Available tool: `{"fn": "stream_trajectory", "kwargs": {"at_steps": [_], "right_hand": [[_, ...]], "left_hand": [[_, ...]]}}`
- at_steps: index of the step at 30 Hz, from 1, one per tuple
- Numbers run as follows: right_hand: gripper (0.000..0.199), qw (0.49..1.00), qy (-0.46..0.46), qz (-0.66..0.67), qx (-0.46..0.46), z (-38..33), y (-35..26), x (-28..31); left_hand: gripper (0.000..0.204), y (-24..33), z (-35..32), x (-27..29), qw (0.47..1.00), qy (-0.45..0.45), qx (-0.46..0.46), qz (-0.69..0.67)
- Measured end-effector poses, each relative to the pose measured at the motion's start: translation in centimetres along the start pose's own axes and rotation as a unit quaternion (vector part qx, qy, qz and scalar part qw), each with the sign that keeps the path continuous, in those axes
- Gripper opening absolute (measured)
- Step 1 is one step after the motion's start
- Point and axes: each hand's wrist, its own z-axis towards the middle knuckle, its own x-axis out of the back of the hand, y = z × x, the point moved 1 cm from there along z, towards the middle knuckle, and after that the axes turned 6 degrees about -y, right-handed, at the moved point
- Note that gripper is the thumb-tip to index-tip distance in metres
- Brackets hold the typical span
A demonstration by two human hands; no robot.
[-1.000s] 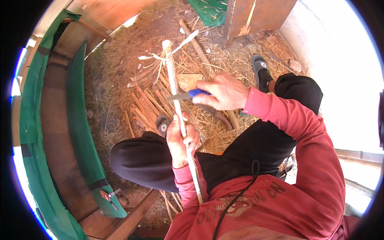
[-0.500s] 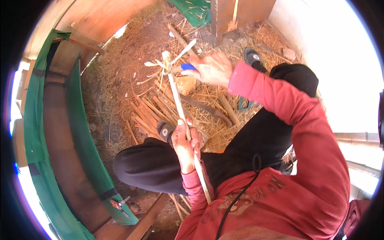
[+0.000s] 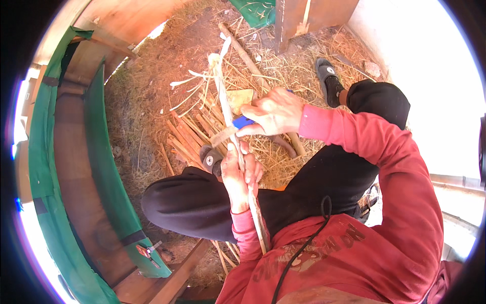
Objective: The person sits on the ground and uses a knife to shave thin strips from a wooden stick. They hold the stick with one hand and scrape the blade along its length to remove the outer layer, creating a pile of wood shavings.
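head: hands (image 3: 242,172) grip long pale peeled stick (image 3: 225,104), blue-handled knife (image 3: 244,121).

Harsh daylight; blown-out right; fisheye-bent rim

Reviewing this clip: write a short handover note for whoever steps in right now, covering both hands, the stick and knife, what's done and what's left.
Left hand: gripping the long pale stick at mid-length, its near end against the red shirt, its far end pointing away over the straw.
Right hand: closed on a blue-handled knife, blade laid across the stick just above the left hand.
Done: the far part of the stick looks peeled, with pale bark strips curling off near its tip; split sticks lie on the straw.
Left: the stretch at and below the left hand appears still unpeeled.
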Motion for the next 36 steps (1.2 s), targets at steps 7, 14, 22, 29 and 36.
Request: {"fn": "stream_trajectory", "kwargs": {"at_steps": [7,14,22,29,36], "right_hand": [[0.05,0.994,0.035,-0.082,-0.057,0.8,2.3,-1.9],[0.046,0.991,0.038,-0.101,-0.077,1.3,3.7,-2.8],[0.051,0.978,0.077,-0.122,-0.149,3.0,6.5,-0.9],[0.061,0.741,-0.302,0.491,-0.344,3.2,6.9,0.8],[0.046,0.986,-0.115,0.061,-0.103,2.5,4.4,1.8]], "left_hand": [[0.034,0.0,-0.3,0.0,0.999,0.017,-0.007,0.046],[0.036,-0.1,-0.2,1.0,0.98,0.075,-0.021,0.184],[0.036,-0.5,0.0,-0.4,0.979,0.06,-0.012,0.195],[0.039,-1.2,-0.1,1.6,0.998,0.014,0.014,0.068],[0.037,0.2,0.1,2.2,0.996,0.015,-0.001,-0.09]]}}
